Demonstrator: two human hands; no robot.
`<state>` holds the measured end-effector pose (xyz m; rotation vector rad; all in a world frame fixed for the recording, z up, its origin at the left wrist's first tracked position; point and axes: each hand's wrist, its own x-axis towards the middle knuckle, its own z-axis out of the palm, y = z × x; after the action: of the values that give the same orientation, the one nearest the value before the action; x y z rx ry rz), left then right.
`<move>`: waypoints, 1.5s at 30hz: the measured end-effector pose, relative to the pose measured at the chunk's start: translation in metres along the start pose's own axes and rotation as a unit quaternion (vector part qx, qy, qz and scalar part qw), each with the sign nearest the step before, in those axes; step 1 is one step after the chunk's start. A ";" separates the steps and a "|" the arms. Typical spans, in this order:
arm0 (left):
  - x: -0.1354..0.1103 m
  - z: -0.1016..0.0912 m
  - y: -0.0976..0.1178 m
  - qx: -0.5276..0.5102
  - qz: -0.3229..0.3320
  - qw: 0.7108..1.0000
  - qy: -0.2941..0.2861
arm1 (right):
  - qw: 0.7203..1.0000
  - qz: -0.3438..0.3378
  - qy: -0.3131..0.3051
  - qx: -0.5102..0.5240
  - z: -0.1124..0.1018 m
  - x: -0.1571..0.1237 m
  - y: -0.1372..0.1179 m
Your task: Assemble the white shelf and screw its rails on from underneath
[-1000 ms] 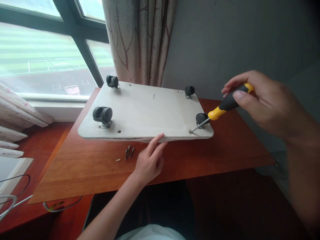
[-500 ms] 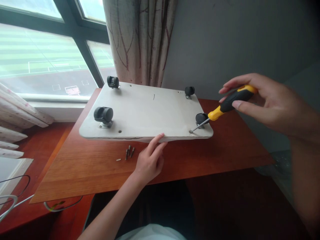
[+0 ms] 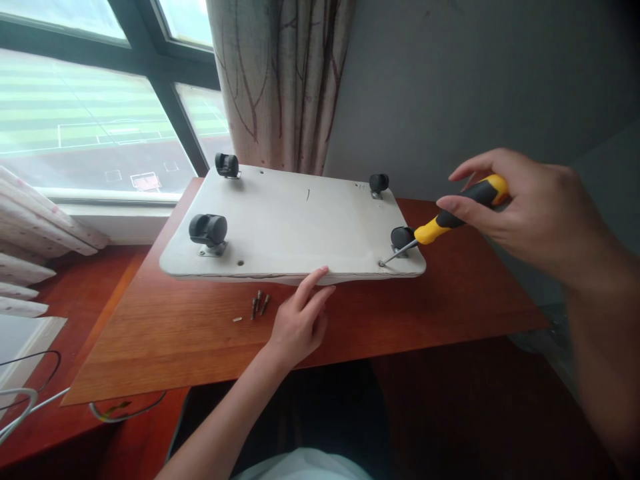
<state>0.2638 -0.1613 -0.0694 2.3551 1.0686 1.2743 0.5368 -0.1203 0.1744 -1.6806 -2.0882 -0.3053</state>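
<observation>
A white board (image 3: 300, 227) with black swivel casters lies on the wooden table, casters up. Around the black and yellow handle of a screwdriver (image 3: 434, 231) my right hand (image 3: 530, 207) is closed. Its metal shaft slants down to the left, and the tip sits at a hole near the board's front right corner, beside a caster (image 3: 402, 237). Whether a screw head is in that hole, I cannot tell. My left hand (image 3: 300, 320) rests its outstretched index finger on the board's front edge, the other fingers loosely bent.
Several screws (image 3: 259, 304) and a small pale piece (image 3: 237, 319) lie on the table (image 3: 200, 347) in front of the board. A curtain (image 3: 280, 87) and a window stand behind, with a grey wall at the right. Cables (image 3: 30, 400) run along the lower left.
My right hand has shifted its grip on the screwdriver handle, thumb and fingers moving left along it. The handle has dipped slightly. My left hand and the board stay practically where they were.
</observation>
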 end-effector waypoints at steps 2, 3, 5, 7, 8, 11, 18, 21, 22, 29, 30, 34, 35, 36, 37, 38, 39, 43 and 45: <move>0.000 0.000 0.000 0.002 -0.001 1.000 0.000 | 0.999 0.006 0.021 -0.033 0.000 0.001 -0.001; 0.000 0.000 0.000 0.003 -0.001 1.000 0.000 | 1.000 0.001 -0.001 -0.011 -0.001 0.001 -0.001; 0.000 0.000 0.000 0.003 -0.001 1.000 0.001 | 0.995 -0.020 -0.083 0.059 -0.005 0.002 0.000; 0.000 -0.001 0.001 0.002 -0.001 1.000 0.002 | 0.987 -0.031 -0.127 0.096 -0.008 0.003 0.000; 0.000 -0.001 0.001 0.001 -0.001 1.000 0.002 | 0.990 -0.029 -0.116 0.081 -0.008 0.003 0.000; 0.000 -0.001 0.001 0.003 -0.001 1.000 0.001 | 0.999 0.002 -0.017 -0.051 -0.002 0.004 0.000; 0.001 -0.001 0.001 -0.001 0.005 1.000 -0.003 | 0.991 -0.070 -0.108 0.042 -0.009 0.005 0.007; 0.001 -0.002 0.001 -0.002 0.009 1.000 -0.004 | 0.995 -0.088 -0.043 -0.025 -0.007 0.004 0.009; 0.001 -0.002 0.001 -0.002 0.010 1.000 -0.004 | 0.995 -0.079 -0.016 -0.060 -0.006 0.005 0.009; 0.001 -0.003 0.000 -0.002 0.012 1.000 -0.005 | 0.989 -0.109 -0.101 0.029 -0.009 0.005 0.003; 0.001 -0.003 0.000 -0.001 0.011 1.000 -0.005 | 0.988 -0.116 -0.094 0.039 -0.009 0.005 0.002; 0.001 -0.003 0.001 -0.003 0.013 1.000 -0.004 | 0.992 -0.108 -0.001 -0.071 -0.001 0.005 0.000; 0.001 -0.003 0.001 -0.004 0.014 1.000 -0.004 | 0.990 -0.108 0.008 -0.093 0.000 0.006 0.000; 0.001 -0.003 0.001 -0.005 0.014 1.000 -0.004 | 0.989 -0.111 0.002 -0.093 0.000 0.006 0.000; 0.001 -0.004 0.001 -0.006 0.013 1.000 -0.005 | 0.990 -0.120 -0.016 -0.073 -0.002 0.006 -0.001; 0.001 -0.003 0.001 -0.006 0.013 1.000 -0.005 | 0.989 -0.134 -0.043 -0.039 -0.003 0.006 -0.001; 0.001 -0.003 0.001 -0.006 0.012 1.000 -0.006 | 0.986 -0.148 -0.072 -0.001 -0.005 0.006 -0.002; 0.001 -0.003 0.001 -0.007 0.012 1.000 -0.005 | 0.985 -0.161 -0.064 0.014 -0.005 0.003 -0.004; 0.001 -0.003 0.001 -0.007 0.012 1.000 -0.006 | 0.988 -0.139 0.002 -0.071 -0.001 0.002 -0.004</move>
<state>0.2620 -0.1615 -0.0666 2.3690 1.0270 1.2710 0.5328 -0.1203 0.1769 -1.4591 -2.3476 -0.5569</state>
